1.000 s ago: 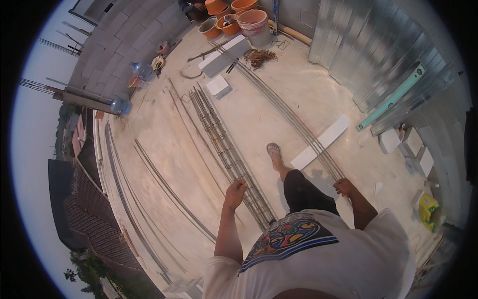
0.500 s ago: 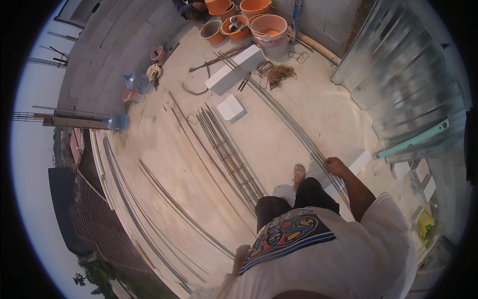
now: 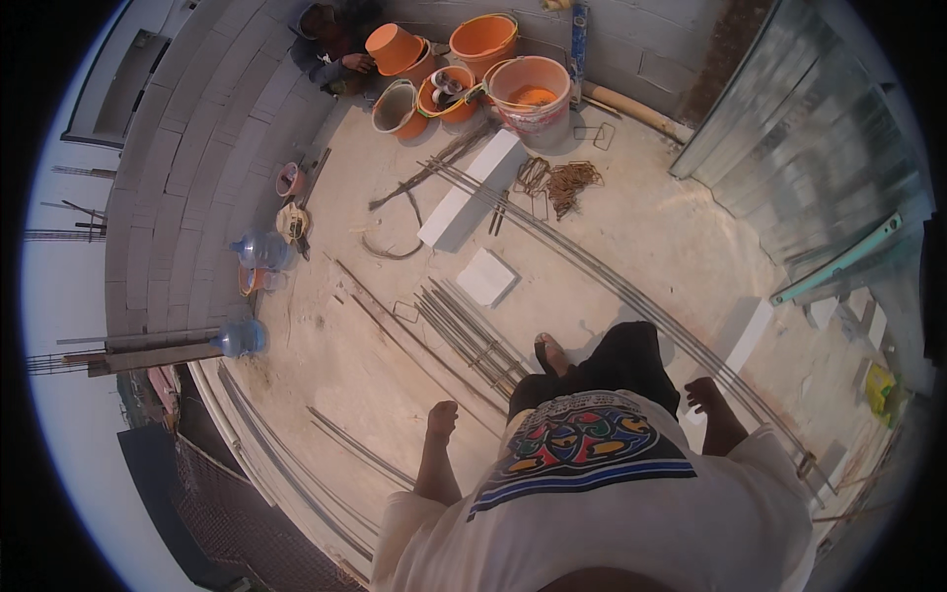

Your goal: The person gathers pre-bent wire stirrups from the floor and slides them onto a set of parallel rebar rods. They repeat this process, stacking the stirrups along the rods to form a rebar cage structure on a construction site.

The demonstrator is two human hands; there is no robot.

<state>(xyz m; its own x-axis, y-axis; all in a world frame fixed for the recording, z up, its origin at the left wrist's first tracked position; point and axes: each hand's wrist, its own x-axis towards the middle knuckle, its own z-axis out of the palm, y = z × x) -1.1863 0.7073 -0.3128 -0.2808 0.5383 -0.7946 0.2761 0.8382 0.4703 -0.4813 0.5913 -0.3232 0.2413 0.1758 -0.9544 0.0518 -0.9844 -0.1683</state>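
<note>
Both hands (image 3: 442,416) swung forward, five orange buckets (image 3: 531,91)

The steel rods (image 3: 469,335) near my empty left hand (image 3: 442,417) look dull, ribbed and rusty on the rough, dusty concrete floor (image 3: 641,237). My shirt (image 3: 612,493) is soft matt cotton. The orange buckets (image 3: 533,89) are smooth plastic, the pale blocks (image 3: 472,189) chalky and matt.

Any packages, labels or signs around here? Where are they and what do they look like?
Yellow-green packet: far right on the floor, small and crumpled.
Water bottles: two clear blue jugs by the left wall, no label readable.
Shirt print: on the person's white shirt, a many-coloured emblem over dark blue stripes.
No signs or screens.
</note>
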